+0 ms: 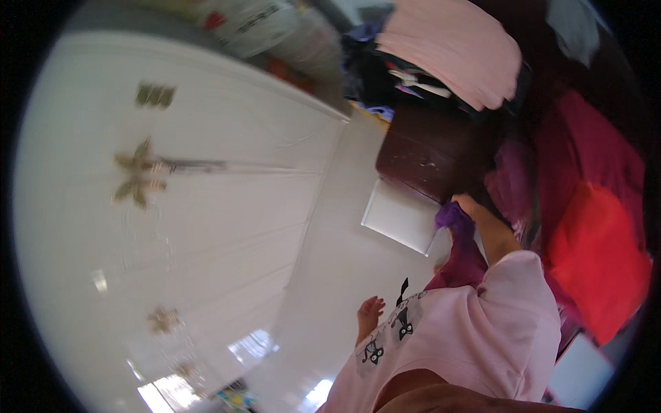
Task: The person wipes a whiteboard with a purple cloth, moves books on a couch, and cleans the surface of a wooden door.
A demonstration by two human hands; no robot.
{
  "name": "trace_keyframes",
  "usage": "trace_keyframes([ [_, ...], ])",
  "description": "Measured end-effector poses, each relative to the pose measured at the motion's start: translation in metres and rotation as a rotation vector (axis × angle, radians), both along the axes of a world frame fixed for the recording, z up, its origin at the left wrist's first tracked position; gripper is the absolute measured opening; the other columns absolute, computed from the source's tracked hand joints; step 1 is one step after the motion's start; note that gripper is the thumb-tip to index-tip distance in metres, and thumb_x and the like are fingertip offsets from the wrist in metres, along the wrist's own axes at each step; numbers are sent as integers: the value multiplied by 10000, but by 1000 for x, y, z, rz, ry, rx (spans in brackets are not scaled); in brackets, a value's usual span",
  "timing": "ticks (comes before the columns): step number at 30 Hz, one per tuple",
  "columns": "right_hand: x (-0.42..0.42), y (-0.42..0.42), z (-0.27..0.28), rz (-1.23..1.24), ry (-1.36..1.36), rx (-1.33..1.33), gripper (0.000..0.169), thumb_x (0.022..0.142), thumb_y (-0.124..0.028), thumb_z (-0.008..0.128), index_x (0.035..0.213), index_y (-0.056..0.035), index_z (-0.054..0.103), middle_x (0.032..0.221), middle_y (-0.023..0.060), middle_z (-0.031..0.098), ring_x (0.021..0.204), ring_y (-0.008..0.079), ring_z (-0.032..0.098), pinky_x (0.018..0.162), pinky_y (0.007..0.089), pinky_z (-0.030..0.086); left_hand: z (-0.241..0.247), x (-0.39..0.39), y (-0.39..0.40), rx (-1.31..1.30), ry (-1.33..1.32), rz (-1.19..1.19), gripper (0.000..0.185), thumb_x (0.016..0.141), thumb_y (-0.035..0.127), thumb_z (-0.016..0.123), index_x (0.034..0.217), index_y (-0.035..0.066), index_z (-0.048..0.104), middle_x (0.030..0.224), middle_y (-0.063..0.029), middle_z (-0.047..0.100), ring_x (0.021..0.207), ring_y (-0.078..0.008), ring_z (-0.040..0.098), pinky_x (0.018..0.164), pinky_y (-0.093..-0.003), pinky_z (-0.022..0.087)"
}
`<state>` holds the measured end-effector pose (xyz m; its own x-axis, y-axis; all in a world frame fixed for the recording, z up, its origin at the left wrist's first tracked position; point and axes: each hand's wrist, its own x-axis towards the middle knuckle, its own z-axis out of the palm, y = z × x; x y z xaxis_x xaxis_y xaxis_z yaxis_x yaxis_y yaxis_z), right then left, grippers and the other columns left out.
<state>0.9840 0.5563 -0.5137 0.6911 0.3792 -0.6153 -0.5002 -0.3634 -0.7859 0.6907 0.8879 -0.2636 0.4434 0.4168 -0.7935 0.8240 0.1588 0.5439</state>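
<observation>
My right hand (467, 204) grips a bunched purple cloth (457, 217), which hangs in front of the maroon trousers (462, 263). Just beyond that hand is the corner of a dark maroon sofa (423, 152). My left hand (370, 311) is held off by my other side, its fingers slightly curled and apart with nothing visible in them. A white flat-topped box or panel (400, 219) sits on the floor below the sofa corner. My pink T-shirt (480, 330) hides part of both arms.
A pink cloth (454, 49) tops a heap of dark clothes (369, 72) on the sofa. Red cloth (599, 263) and magenta cloth (588, 139) lie to the right. A white wall (232, 217) with flower decorations borders the pale floor (330, 248). Filled plastic bags (268, 31) stand behind.
</observation>
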Motion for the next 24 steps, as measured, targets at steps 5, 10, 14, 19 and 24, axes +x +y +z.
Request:
trace_keyframes([
  [5, -18, 128, 152, -210, 851, 886, 334, 815, -278, 582, 998, -8, 654, 1054, 153, 681, 943, 292, 655, 926, 420, 505, 47, 5, 3, 19, -316, 173, 383, 933, 235, 643, 1233, 8, 573, 1103, -90, 677, 992, -175, 654, 812, -289, 515],
  [10, -61, 271, 310, 176, 937, 1479, 481, 886, -328, 460, 1169, 34, 603, 1200, 212, 623, 1093, 371, 597, 990, 501, 447, 114, -28, 36, 247, -724, 257, 281, 937, 187, 626, 1147, 2, 623, 1034, -53, 675, 959, -124, 615, 836, -276, 500],
  [14, -140, 357, 384, 292, 783, 1500, 420, 906, -260, 455, 1186, 27, 579, 1141, 203, 640, 1036, 359, 616, 974, 469, 468, 155, -112, 84, 260, -972, 401, 349, 918, 180, 621, 1222, 12, 587, 1150, -64, 640, 1073, -156, 582, 947, -312, 456],
  [19, -281, 440, 377, 520, 831, 1432, 394, 921, -235, 439, 1184, 27, 571, 1210, 194, 604, 1102, 349, 577, 999, 472, 450, 167, -233, 122, 239, -1238, 585, 471, 926, 192, 590, 1349, 5, 501, 1374, -107, 517, 1249, -192, 498, 1032, -331, 397],
  [24, -388, 491, 340, 799, 602, 1217, 431, 940, -286, 399, 1204, 15, 558, 1264, 191, 571, 1167, 340, 540, 1027, 479, 420, 154, -331, 126, 157, -1383, 653, 611, 880, 196, 633, 1414, -4, 415, 1414, -122, 482, 1281, -200, 478, 1081, -351, 367],
])
